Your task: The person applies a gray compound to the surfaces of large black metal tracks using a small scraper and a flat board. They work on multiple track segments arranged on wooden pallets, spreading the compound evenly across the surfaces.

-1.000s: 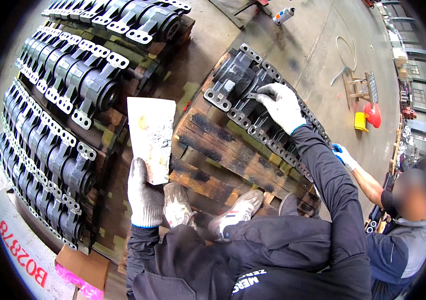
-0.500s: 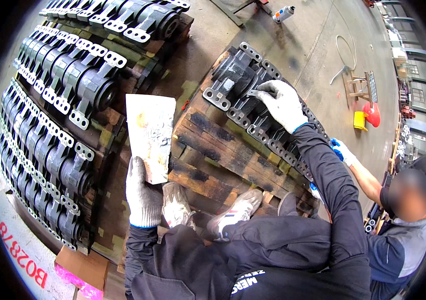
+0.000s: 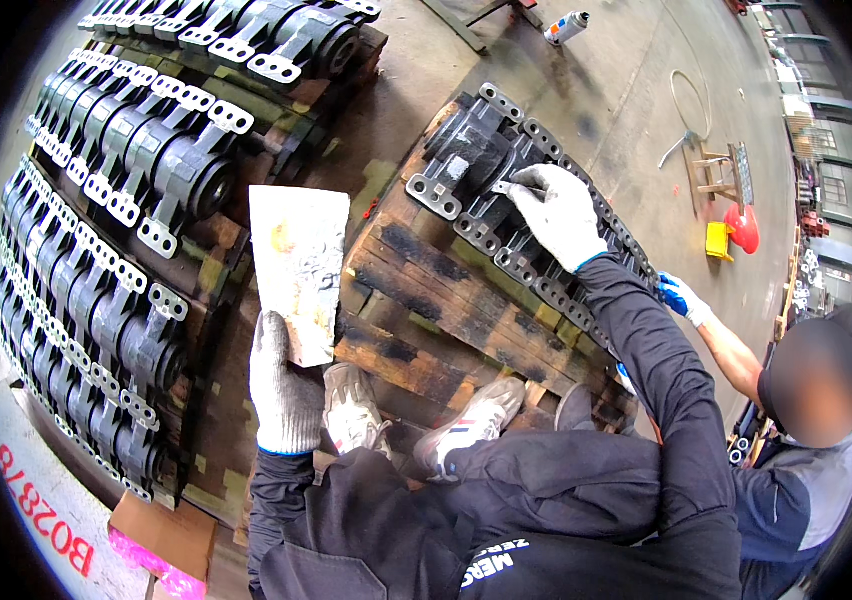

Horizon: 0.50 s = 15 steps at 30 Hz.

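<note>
My left hand, in a grey-white knit glove, is closed on the lower edge of a pale flat board smeared with grey paste and a yellowish stain. My right hand, gloved in white, pinches a small flat metal scraper; its handle is hidden by the fingers. The scraper's tip is at or just above a black row of cast rollers with drilled lugs. A light grey patch shows on the end roller, left of the scraper.
The row lies on a scorched wooden pallet by my shoes. More black roller rows are stacked at left. A co-worker in blue-white gloves reaches toward the row's near end. A spray can and yellow object are on the floor.
My right hand has shifted slightly down with the scraper, which stays by the same spot. The board has moved a touch left. The co-worker's hand has moved slightly.
</note>
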{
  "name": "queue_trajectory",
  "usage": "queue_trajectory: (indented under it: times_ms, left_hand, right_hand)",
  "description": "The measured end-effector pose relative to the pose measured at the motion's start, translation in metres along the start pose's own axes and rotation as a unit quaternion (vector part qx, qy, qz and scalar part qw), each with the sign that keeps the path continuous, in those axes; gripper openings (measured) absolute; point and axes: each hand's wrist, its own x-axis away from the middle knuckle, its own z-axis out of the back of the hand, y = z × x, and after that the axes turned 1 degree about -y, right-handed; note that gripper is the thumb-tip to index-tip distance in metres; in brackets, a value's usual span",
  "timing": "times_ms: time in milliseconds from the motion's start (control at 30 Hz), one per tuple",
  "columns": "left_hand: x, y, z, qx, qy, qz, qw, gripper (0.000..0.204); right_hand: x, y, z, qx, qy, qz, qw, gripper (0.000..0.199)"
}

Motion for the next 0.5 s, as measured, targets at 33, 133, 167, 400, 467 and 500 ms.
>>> queue_trajectory:
  times_ms: [33, 133, 167, 400, 467, 500]
  left_hand:
    - [0.000, 0.001, -0.003, 0.003, -0.003, 0.004, 1.000, 0.056]
    - [0.000, 0.002, -0.003, 0.001, -0.011, -0.004, 1.000, 0.056]
    - [0.000, 0.002, -0.003, -0.002, -0.014, -0.009, 1.000, 0.056]
    - [0.000, 0.002, -0.002, -0.001, -0.019, -0.001, 1.000, 0.056]
    - [0.000, 0.001, 0.000, -0.007, -0.018, -0.003, 1.000, 0.057]
    - [0.001, 0.002, 0.000, -0.006, -0.016, -0.002, 1.000, 0.057]
  right_hand:
    - [0.000, 0.001, 0.000, 0.021, 0.003, 0.014, 1.000, 0.019]
    - [0.002, 0.005, 0.000, 0.035, 0.013, 0.015, 0.999, 0.019]
    - [0.002, 0.004, 0.000, 0.022, 0.017, 0.006, 1.000, 0.019]
    - [-0.003, -0.011, 0.004, 0.072, 0.000, 0.028, 0.997, 0.019]
    - [-0.004, -0.011, 0.005, 0.086, 0.006, 0.033, 0.996, 0.019]
    - [-0.004, -0.008, 0.006, 0.076, 0.014, 0.035, 0.996, 0.020]
